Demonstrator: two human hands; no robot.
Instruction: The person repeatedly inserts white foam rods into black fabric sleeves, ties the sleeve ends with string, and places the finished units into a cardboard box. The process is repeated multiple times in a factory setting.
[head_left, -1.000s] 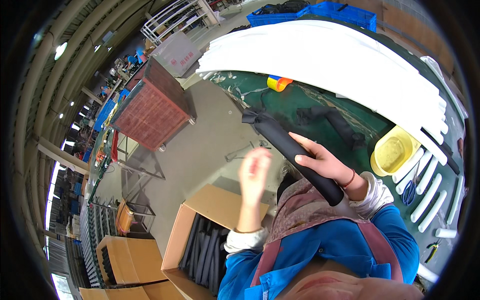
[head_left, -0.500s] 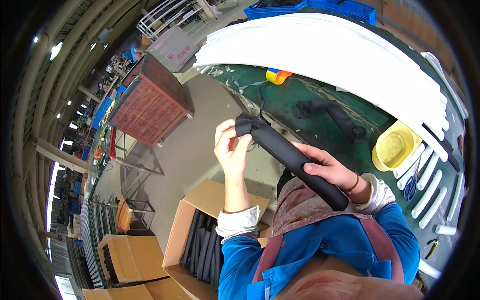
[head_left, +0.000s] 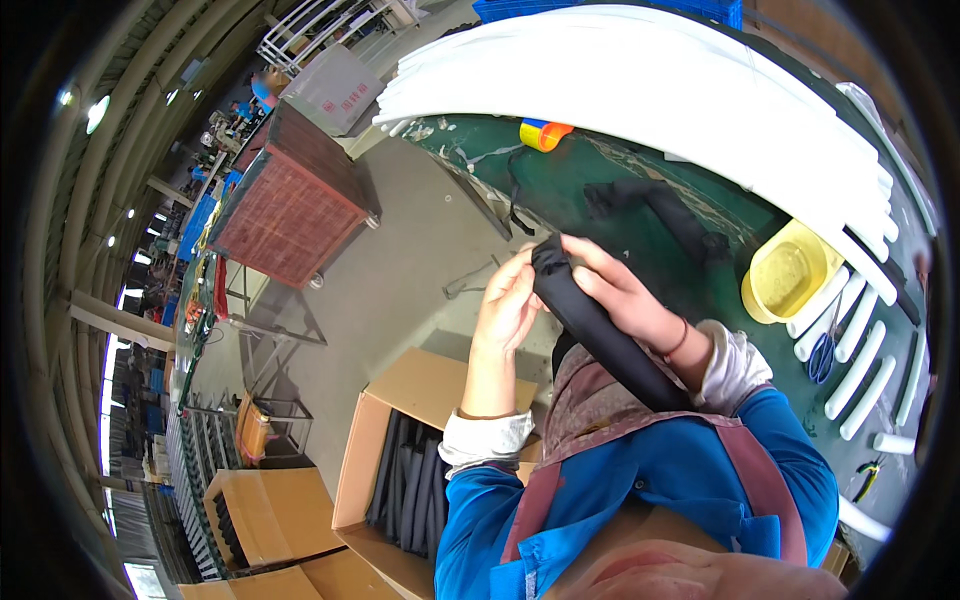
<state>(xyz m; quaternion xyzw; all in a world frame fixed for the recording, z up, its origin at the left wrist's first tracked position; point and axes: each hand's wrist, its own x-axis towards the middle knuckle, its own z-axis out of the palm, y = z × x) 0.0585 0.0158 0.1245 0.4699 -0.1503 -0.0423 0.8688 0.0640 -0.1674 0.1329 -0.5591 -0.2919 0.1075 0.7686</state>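
A black fabric-covered tube (head_left: pixel 612 345) slants across my front, its gathered end pointing away and its lower end against my apron. At the gathered end, my left hand (head_left: pixel 506 308) pinches the cloth between thumb and fingers. From the other side my right hand (head_left: pixel 628 298) grips the tube close to that same end, thumb on top. Beyond them, a limp black fabric sleeve (head_left: pixel 665 208) lies on the green table (head_left: pixel 560 185).
Long white tubes (head_left: pixel 620 75) cover the table's far side. At right are a yellow tub (head_left: pixel 757 302), blue-handled scissors (head_left: pixel 822 358), short white tubes (head_left: pixel 862 382) and pliers (head_left: pixel 868 482). A cardboard box (head_left: pixel 357 455) of black tubes stands below left; a reddish-brown cart (head_left: pixel 285 215) stands farther off.
My right hand has slid up the tube to its gathered end, beside my left hand. My left hand has shifted right and slightly down, and the tube's far end has come with it.
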